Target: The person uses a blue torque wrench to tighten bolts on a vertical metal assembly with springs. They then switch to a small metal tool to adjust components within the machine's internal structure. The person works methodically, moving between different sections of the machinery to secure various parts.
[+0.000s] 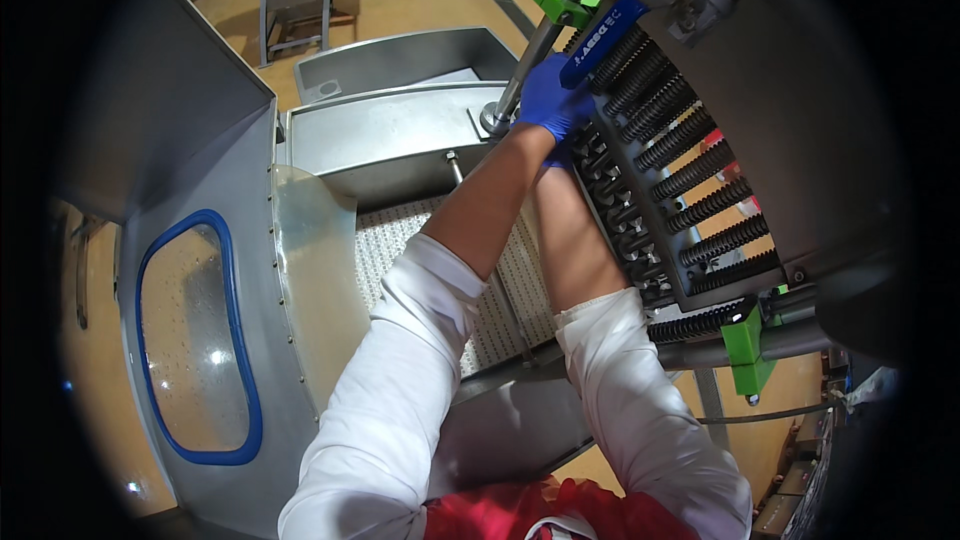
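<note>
Both my hands wear blue gloves and reach to the near-left edge of a machine part with rows of black springs (672, 135). The back of my left hand (552, 100) shows next to a metal post (540, 45), just below the lower end of a blue lever handle (603, 42). Its fingers are hidden on the far side, so what it touches is unclear. My right hand (556, 157) is mostly covered by my left hand and wrist, close to a row of dark clamp-like pieces (615, 200). Only a sliver of that glove shows.
Beneath my forearms lies a white studded belt (395, 245) inside a steel housing (390, 135). Green clamps (748, 348) grip the machine's bars. On the left stands a steel panel with a blue-rimmed window (252, 370). A large dark metal plate (800, 110) rises on the right.
</note>
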The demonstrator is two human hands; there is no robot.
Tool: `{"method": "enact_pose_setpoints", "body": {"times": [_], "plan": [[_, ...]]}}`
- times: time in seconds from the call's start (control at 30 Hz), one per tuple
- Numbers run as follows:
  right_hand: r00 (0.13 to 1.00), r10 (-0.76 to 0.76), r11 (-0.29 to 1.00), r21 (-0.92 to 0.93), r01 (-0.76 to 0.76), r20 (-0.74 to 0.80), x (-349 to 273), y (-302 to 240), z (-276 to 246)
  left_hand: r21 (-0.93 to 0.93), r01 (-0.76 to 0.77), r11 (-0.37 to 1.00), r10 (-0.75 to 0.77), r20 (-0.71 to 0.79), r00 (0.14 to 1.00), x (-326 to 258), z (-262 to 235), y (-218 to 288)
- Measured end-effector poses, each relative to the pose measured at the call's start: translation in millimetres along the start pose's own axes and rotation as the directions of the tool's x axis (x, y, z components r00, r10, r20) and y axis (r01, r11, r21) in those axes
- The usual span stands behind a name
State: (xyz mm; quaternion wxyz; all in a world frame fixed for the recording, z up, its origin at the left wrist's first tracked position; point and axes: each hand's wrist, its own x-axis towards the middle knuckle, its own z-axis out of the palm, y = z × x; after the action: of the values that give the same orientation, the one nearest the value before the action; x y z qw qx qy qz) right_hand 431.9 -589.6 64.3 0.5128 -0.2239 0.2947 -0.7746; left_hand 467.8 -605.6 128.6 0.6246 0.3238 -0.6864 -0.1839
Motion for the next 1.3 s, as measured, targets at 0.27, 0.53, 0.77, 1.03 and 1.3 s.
{"method": "enact_pose_setpoints", "body": {"times": [0.27, 0.53, 0.77, 1.03, 1.3], "plan": [[1.000, -0.011, 1.000, -0.025, 0.011, 0.006, -6, -6, 12, -0.024, 0.043, 0.999, -0.039, 0.153, 0.987, 9, -16, -6], [0.997, -0.045, 0.997, -0.061, 0.049, 0.056, -21, -2, 30, -0.216, 0.207, 0.954, -0.183, 0.123, 0.975, 14, -17, -33], [0.998, 0.054, 0.998, -0.029, -0.055, -0.016, -12, 0, 12, -0.166, 0.288, 0.943, -0.251, 0.211, 0.945, 16, -23, -29], [0.997, -0.061, 0.885, -0.458, 0.079, 0.055, 18, 2, -28, -0.518, 0.472, 0.713, -0.435, 0.201, 0.878, -1, 4, -25], [0.993, 0.099, 0.994, 0.048, -0.096, -0.059, -6, -7, 2, -0.505, 0.404, 0.763, -0.237, 0.362, 0.902, 4, -10, -36]]}}
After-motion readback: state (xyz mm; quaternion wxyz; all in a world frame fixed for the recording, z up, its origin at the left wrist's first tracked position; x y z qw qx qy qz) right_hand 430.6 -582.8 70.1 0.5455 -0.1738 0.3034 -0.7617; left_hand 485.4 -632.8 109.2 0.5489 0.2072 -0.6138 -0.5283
